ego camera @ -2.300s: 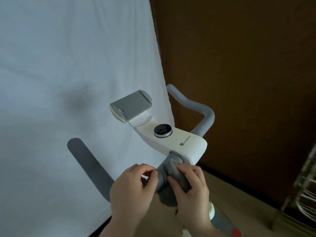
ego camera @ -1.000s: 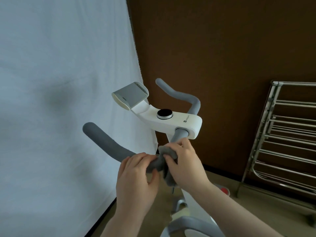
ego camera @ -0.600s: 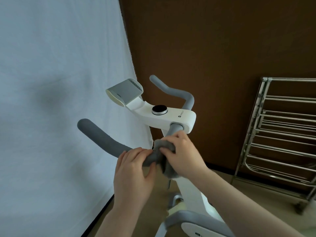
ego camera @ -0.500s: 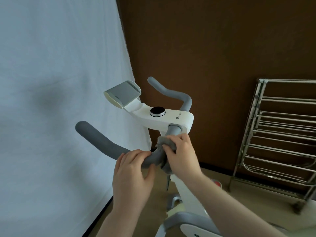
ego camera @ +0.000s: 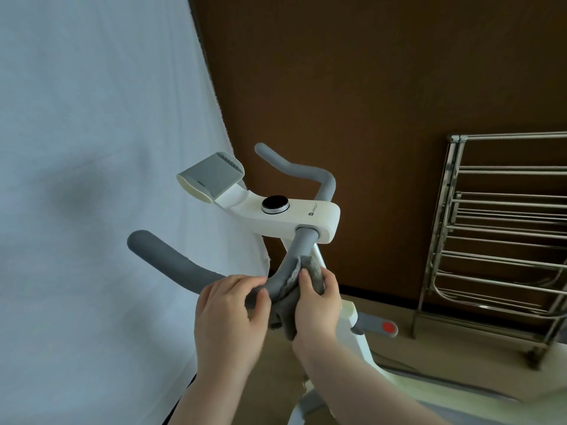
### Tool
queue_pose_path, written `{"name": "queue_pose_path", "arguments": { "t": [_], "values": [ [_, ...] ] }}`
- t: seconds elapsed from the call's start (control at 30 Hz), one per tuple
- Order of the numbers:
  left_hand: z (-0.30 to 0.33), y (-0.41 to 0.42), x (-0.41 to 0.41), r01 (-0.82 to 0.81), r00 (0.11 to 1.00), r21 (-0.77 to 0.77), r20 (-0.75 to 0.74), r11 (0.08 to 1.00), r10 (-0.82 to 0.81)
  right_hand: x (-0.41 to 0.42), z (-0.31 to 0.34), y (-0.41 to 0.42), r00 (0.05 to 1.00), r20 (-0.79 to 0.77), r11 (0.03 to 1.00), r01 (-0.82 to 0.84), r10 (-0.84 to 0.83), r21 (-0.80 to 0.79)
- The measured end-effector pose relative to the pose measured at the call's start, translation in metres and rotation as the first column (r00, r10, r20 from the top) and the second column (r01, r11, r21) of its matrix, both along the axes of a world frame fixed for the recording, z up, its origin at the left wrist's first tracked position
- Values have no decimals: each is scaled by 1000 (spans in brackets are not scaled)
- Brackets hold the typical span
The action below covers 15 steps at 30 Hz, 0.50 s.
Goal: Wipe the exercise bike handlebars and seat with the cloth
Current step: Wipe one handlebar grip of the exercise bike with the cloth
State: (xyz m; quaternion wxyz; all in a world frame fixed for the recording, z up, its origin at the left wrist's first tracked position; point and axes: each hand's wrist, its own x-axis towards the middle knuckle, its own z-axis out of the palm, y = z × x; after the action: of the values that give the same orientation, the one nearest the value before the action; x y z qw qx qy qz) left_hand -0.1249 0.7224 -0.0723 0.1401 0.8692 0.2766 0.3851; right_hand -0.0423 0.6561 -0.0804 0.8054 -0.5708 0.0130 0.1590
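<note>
The grey cloth [ego camera: 290, 297] is wrapped round the bend of the near handlebar [ego camera: 184, 265], below the white console [ego camera: 294, 219]. The right hand [ego camera: 317, 305] pinches it against the bar; the left hand [ego camera: 228, 314] curls its fingers round the bar just left. A metal rack [ego camera: 497, 240] stands right.

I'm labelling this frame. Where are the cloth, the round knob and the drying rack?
cloth [ego camera: 316, 271]: head view, bunched fold above the right fingers.
round knob [ego camera: 275, 204]: head view, centre of its dark top.
drying rack [ego camera: 441, 228]: head view, left upright post.
</note>
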Motion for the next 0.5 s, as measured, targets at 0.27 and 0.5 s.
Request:
{"name": "queue_pose_path", "arguments": {
  "t": [0.27,0.5],
  "values": [
    [1,3,5,-4,1000,13,6,1000,4,-6,1,6,992,-121,999,-24,29,40],
    [2,-1,5,-28,1000,-38,5,999,29,0,-2,-8,996,67,998,-46,50,-52]
  ]
}}
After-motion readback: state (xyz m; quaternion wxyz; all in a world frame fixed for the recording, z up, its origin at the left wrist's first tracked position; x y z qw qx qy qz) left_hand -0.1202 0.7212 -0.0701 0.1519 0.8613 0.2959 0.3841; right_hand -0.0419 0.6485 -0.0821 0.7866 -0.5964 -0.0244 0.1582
